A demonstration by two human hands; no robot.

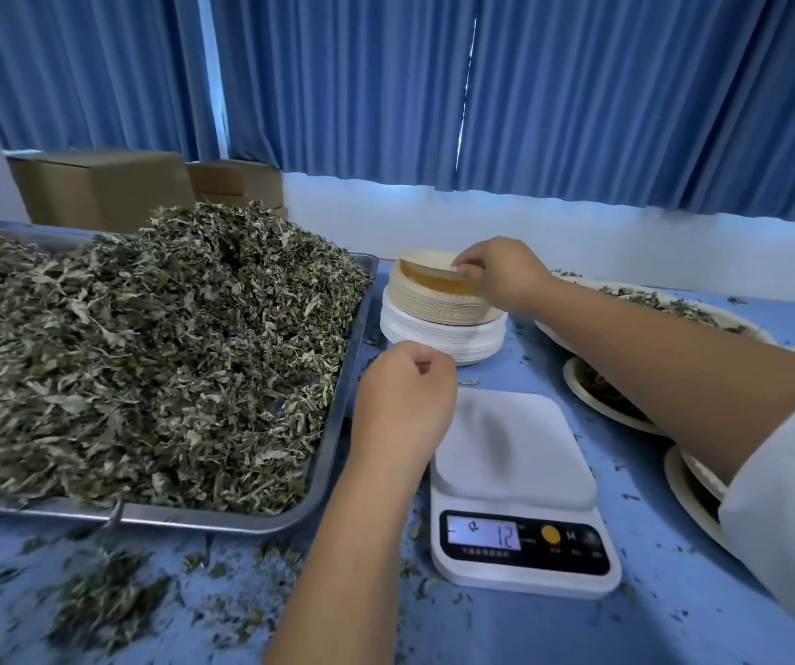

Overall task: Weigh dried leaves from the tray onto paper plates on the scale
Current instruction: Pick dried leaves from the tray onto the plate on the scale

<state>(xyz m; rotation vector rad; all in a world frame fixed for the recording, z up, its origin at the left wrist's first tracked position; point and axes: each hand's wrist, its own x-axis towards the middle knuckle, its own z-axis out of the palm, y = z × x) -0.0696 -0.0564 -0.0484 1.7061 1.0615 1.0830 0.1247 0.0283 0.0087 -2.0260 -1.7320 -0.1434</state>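
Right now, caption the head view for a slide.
Right hand pinches the top plate of the stack; scale bare beside the tray of leaves.

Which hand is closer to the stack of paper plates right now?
Right. The right hand is on the stack of paper plates, pinching the top plate by its edge. The left hand is curled, short of the stack, beside the scale.

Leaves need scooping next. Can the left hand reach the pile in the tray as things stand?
Likely yes: the left hand hovers beside the tray rim, apparently empty, and the dried leaves lie uncovered with nothing between.
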